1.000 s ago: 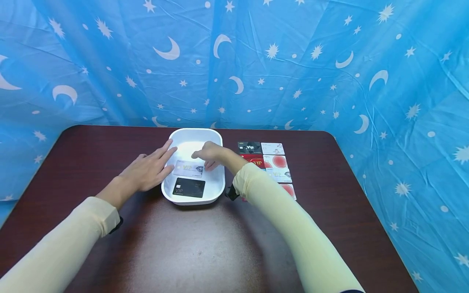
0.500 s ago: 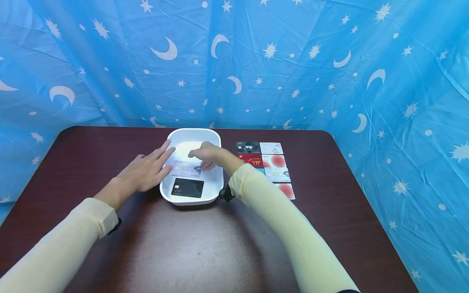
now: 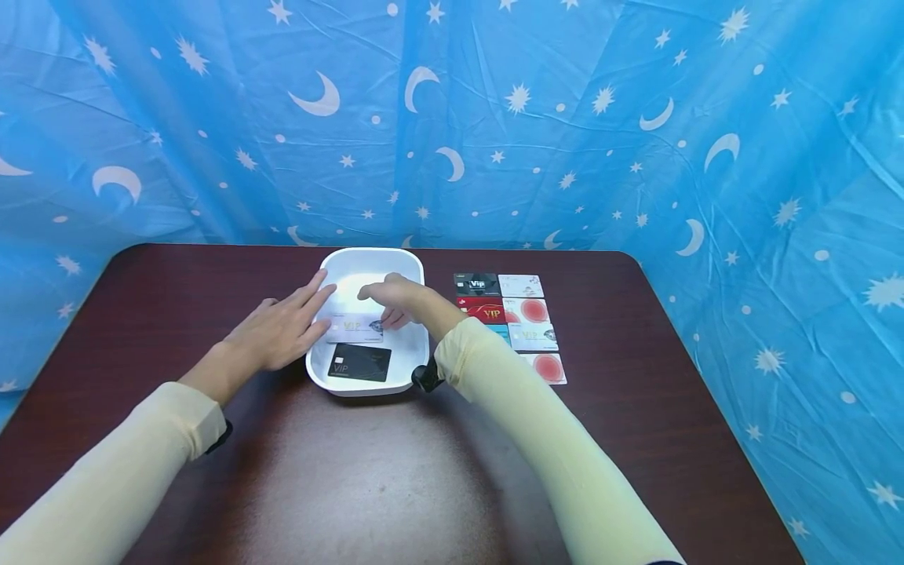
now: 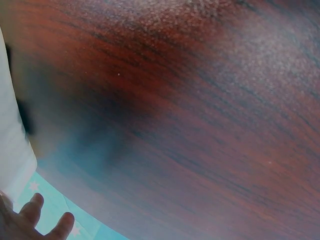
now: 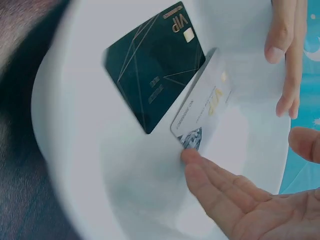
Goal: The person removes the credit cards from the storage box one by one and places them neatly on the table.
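Note:
A white tray (image 3: 413, 375) holds two cards. The black VIP card (image 3: 359, 362) lies at its near end. A silver VIP card (image 3: 355, 327) with a diamond picture lies just beyond, one long edge against or very close to the black card, as the right wrist view shows. My right hand (image 3: 395, 298) reaches into the tray; its extended fingertips (image 5: 191, 156) touch the silver card's diamond corner, with the thumb held apart. My left hand (image 3: 278, 326) rests over the tray's left rim, fingers spread, holding nothing. The left wrist view shows mostly tabletop and a few fingers.
To the right of the tray, several cards lie in two columns, among them a black Vip card (image 3: 476, 283), a red VIP card (image 3: 482, 309) and a white card with a red circle (image 3: 547, 367). My right forearm partly covers them. A blue curtain (image 3: 452, 118) hangs behind the table (image 3: 339, 486).
My right hand has moved slightly left within the tray. The silver card has shifted a little left and toward the black card. My left hand stays at the rim; the head view drifts slightly.

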The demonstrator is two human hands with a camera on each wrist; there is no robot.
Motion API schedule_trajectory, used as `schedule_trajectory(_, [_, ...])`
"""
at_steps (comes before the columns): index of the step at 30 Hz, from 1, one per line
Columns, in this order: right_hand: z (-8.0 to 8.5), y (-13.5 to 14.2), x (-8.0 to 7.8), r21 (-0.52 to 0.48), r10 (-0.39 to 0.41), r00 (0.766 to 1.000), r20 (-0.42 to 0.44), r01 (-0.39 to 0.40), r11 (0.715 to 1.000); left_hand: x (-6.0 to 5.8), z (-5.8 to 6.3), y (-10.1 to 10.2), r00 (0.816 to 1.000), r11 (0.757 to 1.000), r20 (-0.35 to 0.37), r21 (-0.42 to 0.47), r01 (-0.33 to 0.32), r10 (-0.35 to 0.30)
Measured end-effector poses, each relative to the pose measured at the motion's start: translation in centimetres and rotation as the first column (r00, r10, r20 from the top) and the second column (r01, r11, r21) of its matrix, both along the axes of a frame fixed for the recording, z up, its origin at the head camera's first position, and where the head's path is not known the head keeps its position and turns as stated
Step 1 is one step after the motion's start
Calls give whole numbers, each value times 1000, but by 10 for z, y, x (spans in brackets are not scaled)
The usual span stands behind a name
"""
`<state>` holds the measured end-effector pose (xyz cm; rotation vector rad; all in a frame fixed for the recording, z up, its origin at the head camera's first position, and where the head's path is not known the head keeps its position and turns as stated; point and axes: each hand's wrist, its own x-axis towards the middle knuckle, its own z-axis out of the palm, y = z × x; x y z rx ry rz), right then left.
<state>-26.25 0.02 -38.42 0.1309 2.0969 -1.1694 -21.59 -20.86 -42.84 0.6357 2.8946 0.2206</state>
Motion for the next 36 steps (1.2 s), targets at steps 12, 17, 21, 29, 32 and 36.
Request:
schedule_trajectory(12, [0, 4, -3, -65, -81, 995, 57, 85, 994, 0, 0, -1, 1000, 1000, 4, 12, -4, 4])
schedule_trajectory(17, [-2, 4, -5, -42, -94, 993, 76, 97, 994, 1, -1, -1, 1000, 1000, 6, 13, -9, 9])
schedule_trajectory(21, [-2, 2, -4, -15, -99, 992, 77, 100, 995, 1, -1, 0, 1000, 1000, 1, 10, -6, 6])
schedule_trajectory(29, [-8, -4, 1, 25, -137, 991, -6, 137, 990, 1, 0, 0, 1000, 1000, 0, 11, -2, 2])
schedule_trajectory(32, [-11, -5, 2, 23, -156, 987, -49, 157, 987, 1, -1, -1, 1000, 1000, -1, 10, -1, 1])
schedule_trajectory(36, [-13, -7, 2, 29, -167, 980, -106, 171, 985, 1, -1, -2, 1000, 1000, -6, 8, 3, -3])
